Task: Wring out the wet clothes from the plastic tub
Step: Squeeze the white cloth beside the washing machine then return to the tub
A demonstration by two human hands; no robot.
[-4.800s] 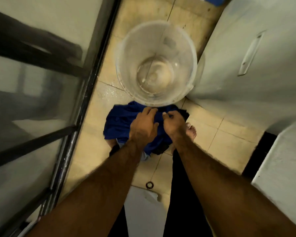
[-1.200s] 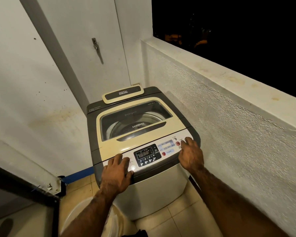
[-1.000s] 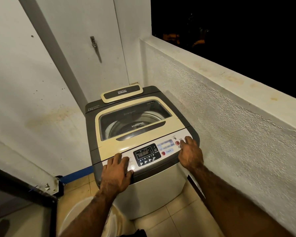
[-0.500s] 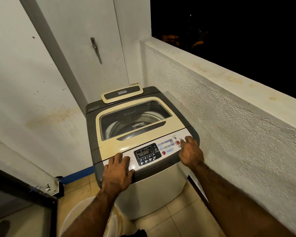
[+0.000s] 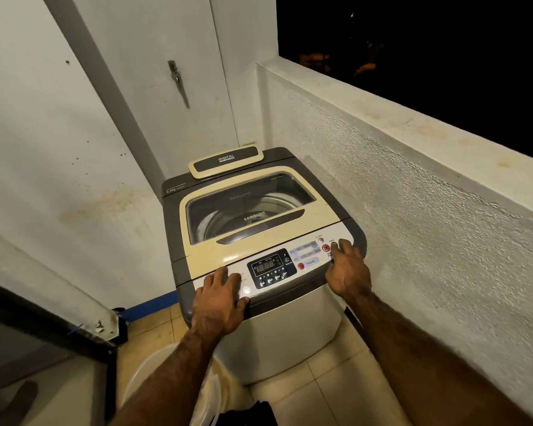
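Note:
A top-loading washing machine (image 5: 253, 232) stands in the balcony corner with its cream lid closed and its display lit. My left hand (image 5: 219, 302) lies flat on the left end of the control panel, fingers spread, holding nothing. My right hand (image 5: 346, 269) rests at the panel's right end with a fingertip on a button beside the red one. The pale plastic tub (image 5: 148, 376) shows only as a rim at the bottom, behind my left forearm. A scrap of dark cloth (image 5: 253, 413) sits at the bottom edge.
A rough white parapet wall (image 5: 413, 210) runs along the right, dark night beyond it. White walls and a door with a latch (image 5: 176, 78) close the back. A dark-framed glass door (image 5: 43, 348) stands at the lower left. Beige floor tiles (image 5: 330, 388) lie below the machine.
4.8 s ago both hands gripped a blue cloth by the tub on the floor; now they rest on the washing machine's panel. Over the last second they have hardly moved.

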